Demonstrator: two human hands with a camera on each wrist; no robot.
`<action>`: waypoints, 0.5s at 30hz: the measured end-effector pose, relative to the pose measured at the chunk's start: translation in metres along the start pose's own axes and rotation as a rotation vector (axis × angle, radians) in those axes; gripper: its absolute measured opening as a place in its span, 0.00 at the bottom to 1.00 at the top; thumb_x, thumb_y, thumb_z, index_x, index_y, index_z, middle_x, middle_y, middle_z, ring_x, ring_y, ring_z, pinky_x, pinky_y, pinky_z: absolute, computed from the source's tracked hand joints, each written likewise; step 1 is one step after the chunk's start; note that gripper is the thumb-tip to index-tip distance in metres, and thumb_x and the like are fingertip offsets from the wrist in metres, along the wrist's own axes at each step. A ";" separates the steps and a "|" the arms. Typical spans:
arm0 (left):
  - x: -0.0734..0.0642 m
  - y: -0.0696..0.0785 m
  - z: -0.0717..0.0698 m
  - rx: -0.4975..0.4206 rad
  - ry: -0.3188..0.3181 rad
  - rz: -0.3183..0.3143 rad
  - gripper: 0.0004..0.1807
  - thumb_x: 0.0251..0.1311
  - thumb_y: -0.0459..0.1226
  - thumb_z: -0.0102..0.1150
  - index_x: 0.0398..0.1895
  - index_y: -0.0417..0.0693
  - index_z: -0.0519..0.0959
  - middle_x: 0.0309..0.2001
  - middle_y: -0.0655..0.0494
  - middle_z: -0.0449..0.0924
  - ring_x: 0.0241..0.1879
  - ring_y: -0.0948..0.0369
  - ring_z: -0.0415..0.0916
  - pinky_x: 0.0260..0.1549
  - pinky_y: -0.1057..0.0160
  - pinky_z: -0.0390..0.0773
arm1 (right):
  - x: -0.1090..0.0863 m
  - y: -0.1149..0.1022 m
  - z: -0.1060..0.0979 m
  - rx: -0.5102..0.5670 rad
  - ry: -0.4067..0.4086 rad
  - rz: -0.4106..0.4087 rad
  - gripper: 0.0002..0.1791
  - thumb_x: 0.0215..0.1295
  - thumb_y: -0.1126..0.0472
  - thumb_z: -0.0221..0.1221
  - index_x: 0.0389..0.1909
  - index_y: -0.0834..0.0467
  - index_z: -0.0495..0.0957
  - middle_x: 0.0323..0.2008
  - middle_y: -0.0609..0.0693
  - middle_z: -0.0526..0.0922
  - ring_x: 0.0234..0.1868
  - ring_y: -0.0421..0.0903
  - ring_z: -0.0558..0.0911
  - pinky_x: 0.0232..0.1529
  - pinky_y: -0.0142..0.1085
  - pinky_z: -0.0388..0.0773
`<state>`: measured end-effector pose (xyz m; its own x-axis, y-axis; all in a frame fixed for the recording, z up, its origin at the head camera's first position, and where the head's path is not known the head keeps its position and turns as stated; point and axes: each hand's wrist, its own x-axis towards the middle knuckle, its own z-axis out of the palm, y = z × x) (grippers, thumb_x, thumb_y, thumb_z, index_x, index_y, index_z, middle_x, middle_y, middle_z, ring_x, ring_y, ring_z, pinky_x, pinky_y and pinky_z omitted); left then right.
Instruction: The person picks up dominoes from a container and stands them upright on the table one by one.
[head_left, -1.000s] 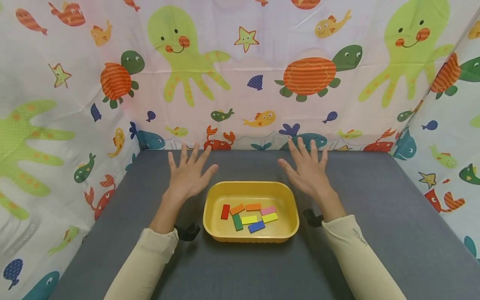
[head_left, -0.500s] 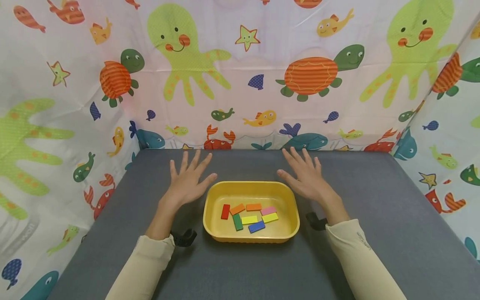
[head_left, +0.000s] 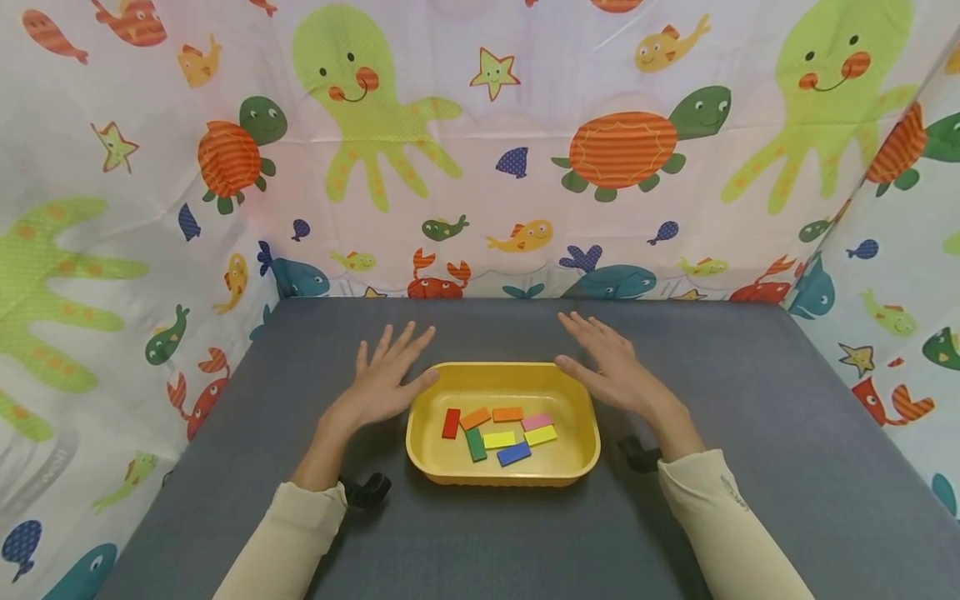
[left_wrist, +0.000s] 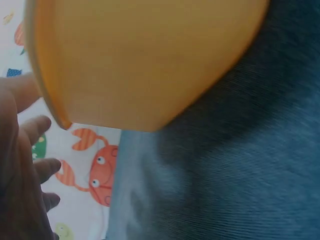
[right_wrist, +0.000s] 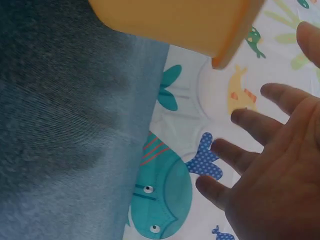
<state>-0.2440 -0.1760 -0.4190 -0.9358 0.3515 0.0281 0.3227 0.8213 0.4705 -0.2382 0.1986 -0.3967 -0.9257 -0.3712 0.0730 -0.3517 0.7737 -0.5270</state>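
In the head view a yellow plastic tub (head_left: 502, 477) sits on the dark grey cloth. Several small coloured blocks lie flat in it, among them a red block (head_left: 451, 423), a green block (head_left: 476, 444), a blue block (head_left: 513, 454) and a pink block (head_left: 537, 422). My left hand (head_left: 381, 382) hovers at the tub's left back corner, fingers spread, thumb tip over the rim. Opposite it, my right hand (head_left: 617, 372) is held at the right back corner with straight fingers, its thumb near the rim. Both hands hold nothing. Each wrist view shows the tub's outer wall beside spread fingers.
A printed sea-animal curtain (head_left: 480, 192) closes off the back and both sides of the grey table (head_left: 480, 550). Black wrist mounts (head_left: 365, 491) hang under each wrist, close to the cloth. Orange and yellow blocks lie among the others inside the tub.
Both hands have come down and back toward the tub, and their fingers have turned inward over its back corners. The tub and blocks have stayed put.
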 end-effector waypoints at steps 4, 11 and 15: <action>-0.001 -0.003 0.006 -0.026 -0.017 0.020 0.39 0.72 0.60 0.47 0.82 0.71 0.47 0.84 0.51 0.40 0.82 0.41 0.26 0.72 0.27 0.23 | -0.002 0.001 0.004 0.033 -0.039 0.020 0.42 0.73 0.36 0.52 0.82 0.43 0.48 0.82 0.55 0.50 0.82 0.65 0.45 0.73 0.75 0.40; -0.003 -0.010 0.015 -0.116 -0.046 0.049 0.41 0.71 0.59 0.51 0.82 0.70 0.48 0.83 0.51 0.45 0.82 0.41 0.31 0.74 0.27 0.31 | -0.003 0.003 0.013 0.076 -0.069 -0.017 0.41 0.73 0.38 0.54 0.81 0.44 0.52 0.80 0.54 0.58 0.80 0.63 0.53 0.74 0.72 0.45; -0.004 -0.014 0.021 -0.201 -0.071 0.027 0.41 0.67 0.59 0.56 0.81 0.76 0.50 0.83 0.55 0.49 0.82 0.42 0.37 0.73 0.25 0.42 | -0.003 0.001 0.018 0.090 -0.076 -0.027 0.41 0.72 0.38 0.56 0.81 0.42 0.54 0.79 0.53 0.61 0.78 0.62 0.58 0.73 0.71 0.53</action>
<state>-0.2418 -0.1794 -0.4438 -0.9125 0.4087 -0.0155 0.3061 0.7077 0.6368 -0.2330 0.1917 -0.4130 -0.9016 -0.4318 0.0251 -0.3591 0.7151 -0.5998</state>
